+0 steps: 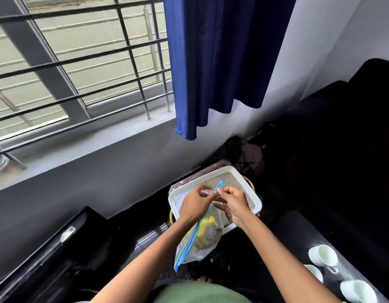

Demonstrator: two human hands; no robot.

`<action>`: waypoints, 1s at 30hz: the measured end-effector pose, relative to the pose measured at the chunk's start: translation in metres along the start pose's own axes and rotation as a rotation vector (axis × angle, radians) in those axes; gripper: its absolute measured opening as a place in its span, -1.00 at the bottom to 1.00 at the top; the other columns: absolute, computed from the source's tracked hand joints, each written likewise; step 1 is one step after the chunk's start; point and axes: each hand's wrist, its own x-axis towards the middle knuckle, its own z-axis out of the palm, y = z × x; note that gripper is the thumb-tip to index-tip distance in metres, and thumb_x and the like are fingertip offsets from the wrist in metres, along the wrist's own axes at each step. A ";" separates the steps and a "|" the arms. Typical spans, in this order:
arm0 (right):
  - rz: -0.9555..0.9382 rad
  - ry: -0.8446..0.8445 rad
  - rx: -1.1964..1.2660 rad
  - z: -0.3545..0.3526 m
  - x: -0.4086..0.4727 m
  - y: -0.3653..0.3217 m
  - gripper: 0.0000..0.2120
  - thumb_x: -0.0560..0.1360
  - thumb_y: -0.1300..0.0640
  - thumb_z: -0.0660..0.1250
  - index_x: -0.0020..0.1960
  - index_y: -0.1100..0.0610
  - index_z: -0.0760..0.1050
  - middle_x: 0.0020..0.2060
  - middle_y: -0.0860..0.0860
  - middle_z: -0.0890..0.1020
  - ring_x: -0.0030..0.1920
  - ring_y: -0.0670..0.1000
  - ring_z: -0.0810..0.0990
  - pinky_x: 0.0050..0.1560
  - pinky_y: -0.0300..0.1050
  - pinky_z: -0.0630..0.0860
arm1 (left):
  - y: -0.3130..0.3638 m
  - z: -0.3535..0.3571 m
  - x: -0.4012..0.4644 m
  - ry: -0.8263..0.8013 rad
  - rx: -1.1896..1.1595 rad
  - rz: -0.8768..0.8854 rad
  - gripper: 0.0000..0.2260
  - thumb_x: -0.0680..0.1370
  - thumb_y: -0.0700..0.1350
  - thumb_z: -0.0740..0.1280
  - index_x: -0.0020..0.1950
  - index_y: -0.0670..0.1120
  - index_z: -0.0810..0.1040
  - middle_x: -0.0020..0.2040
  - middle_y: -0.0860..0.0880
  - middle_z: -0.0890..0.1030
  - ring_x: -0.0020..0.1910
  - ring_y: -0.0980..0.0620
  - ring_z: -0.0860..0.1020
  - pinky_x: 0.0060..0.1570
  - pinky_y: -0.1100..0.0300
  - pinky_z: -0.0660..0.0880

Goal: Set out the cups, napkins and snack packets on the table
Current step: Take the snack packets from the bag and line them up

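Tray edges: the white tray [215,171] sits just right of the frame's centre, lower half, on a small dark stand; its far rim and right rim show bare, while its near-left corner is covered by the hands and the bag.
Room around the tray: dark floor lies to its lower left; dark furniture [342,138] crowds its right and upper right; the grey wall under the window [68,62] runs along the upper left.
Overhead: a blue curtain [222,57] hangs at upper centre, its hem ending well above the tray.
Snack bag: a clear zip bag [200,243] with a blue seal strip hangs slanted from the hands down toward lower centre, over the tray's near edge; yellow and brownish contents show inside, too blurred to name.
Left hand: the left hand [194,204] is raised over the tray, palm turned down, its fingers curled and pinching the bag's top by the blue strip.
Right hand: the right hand [231,202] is beside the left one, fingertips nearly meeting it, pinching the same top edge of the bag.
Forearms: both come up from the bottom of the frame and converge at the bag.
Cups: three white cups [323,255] stand on a dark surface at the lower right, well apart from the tray.
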 end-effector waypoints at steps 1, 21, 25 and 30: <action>-0.001 -0.013 -0.009 0.001 -0.001 0.002 -0.81 0.56 0.28 0.24 -0.24 0.19 0.44 -0.27 0.10 0.59 -0.25 -0.01 0.60 -0.27 -0.21 0.60 | 0.002 -0.001 -0.002 0.022 0.031 0.032 -0.89 0.49 0.08 0.35 -0.04 0.11 0.60 -0.15 0.15 0.65 -0.10 0.08 0.63 -0.03 0.12 0.54; -0.197 0.351 -0.282 0.032 -0.012 0.007 -0.88 0.35 0.30 0.38 -0.34 0.32 0.51 -0.36 0.18 0.62 -0.30 0.09 0.61 -0.14 0.16 0.64 | 0.006 -0.007 -0.006 0.234 0.114 0.124 -0.88 0.45 -0.16 0.34 -0.26 -0.07 0.63 -0.35 0.08 0.62 -0.39 0.23 0.51 -0.46 0.50 0.31; -0.210 0.368 -0.322 0.032 -0.013 0.006 -0.86 0.32 0.29 0.40 -0.36 0.32 0.49 -0.35 0.23 0.63 -0.25 0.20 0.65 -0.12 0.21 0.61 | 0.009 -0.006 -0.008 0.243 0.108 0.128 -0.81 0.44 -0.18 0.34 -0.37 0.00 0.56 -0.50 0.17 0.49 -0.49 0.31 0.45 -0.46 0.52 0.33; -0.214 0.413 -0.301 0.033 -0.017 0.006 -0.82 0.32 0.32 0.36 -0.39 0.22 0.39 -0.34 0.21 0.58 -0.19 0.29 0.66 -0.14 0.20 0.62 | 0.005 -0.014 0.004 0.292 0.023 0.016 -0.86 0.42 -0.18 0.32 -0.31 -0.15 0.63 -0.41 0.00 0.60 -0.40 0.09 0.53 -0.32 0.27 0.38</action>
